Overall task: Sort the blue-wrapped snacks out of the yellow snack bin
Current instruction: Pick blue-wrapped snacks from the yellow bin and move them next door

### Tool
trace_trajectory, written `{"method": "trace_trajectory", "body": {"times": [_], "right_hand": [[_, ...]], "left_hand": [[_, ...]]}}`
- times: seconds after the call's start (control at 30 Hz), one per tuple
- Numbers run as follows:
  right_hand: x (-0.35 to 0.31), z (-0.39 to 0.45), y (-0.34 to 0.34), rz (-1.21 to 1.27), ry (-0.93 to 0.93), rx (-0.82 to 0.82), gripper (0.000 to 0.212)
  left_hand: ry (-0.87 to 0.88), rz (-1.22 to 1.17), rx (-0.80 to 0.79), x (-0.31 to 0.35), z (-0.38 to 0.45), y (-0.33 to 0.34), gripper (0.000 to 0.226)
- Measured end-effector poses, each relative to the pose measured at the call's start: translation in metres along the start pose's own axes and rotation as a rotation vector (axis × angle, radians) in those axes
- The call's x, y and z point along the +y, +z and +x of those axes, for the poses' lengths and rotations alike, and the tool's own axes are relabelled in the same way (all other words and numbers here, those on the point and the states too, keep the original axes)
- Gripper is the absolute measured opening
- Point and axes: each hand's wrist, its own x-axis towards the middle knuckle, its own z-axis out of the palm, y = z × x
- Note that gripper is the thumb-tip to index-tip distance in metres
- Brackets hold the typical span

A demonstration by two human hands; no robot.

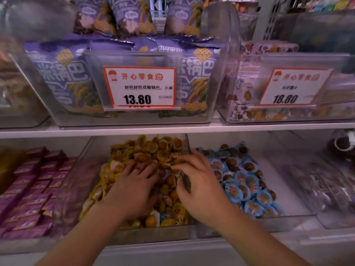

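1. Right now both hands are down in the yellow snack bin [107, 150] on the lower shelf, the left hand [132, 189] spread flat on the pile with fingers straight and slightly apart, holding nothing that shows.
2. Beside it, the right hand [197, 187] is curled, its fingers [180, 164] bunched together at the pile; whether they pinch a snack I cannot tell.
3. A blue-wrapped snack [163, 217] lies at the near edge of the bin among the yellow snacks [153, 148], between the two wrists and nearer the person than either set of fingertips.
4. It looks small, round and flat, pale blue, partly buried, so no long axis stands out.
5. Both hands seem about equally near it; the right is my guess, since the blue snack bin [278, 189] sits just to the right, touching the yellow one.
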Motion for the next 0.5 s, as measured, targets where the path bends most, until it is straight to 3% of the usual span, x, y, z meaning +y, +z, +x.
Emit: {"method": "trace_trajectory", "body": {"times": [0.07, 0.17, 0.27, 0.37, 0.5], "right_hand": [[-0.001, 0.001, -0.004, -0.063, 0.004, -0.026, 0.038], [-0.009, 0.005, -0.007, -0.381, -0.147, -0.030, 0.034], [-0.028, 0.016, 0.001, -0.373, -0.201, -0.097, 0.030], [-0.036, 0.033, 0.028, -0.380, -0.134, -0.325, 0.034], [-0.029, 0.049, 0.064, -0.447, 0.097, -0.572, 0.053]], "left_hand": [[-0.091, 0.011, 0.004, -0.015, 0.001, -0.006, 0.055], [-0.204, -0.009, 0.001, -0.042, -0.006, -0.017, 0.045], [-0.223, -0.036, -0.020, -0.053, -0.020, -0.016, 0.042], [-0.207, -0.042, 0.016, -0.048, -0.028, -0.014, 0.043], [-0.171, -0.067, 0.075, -0.046, -0.032, -0.012, 0.045]]}}
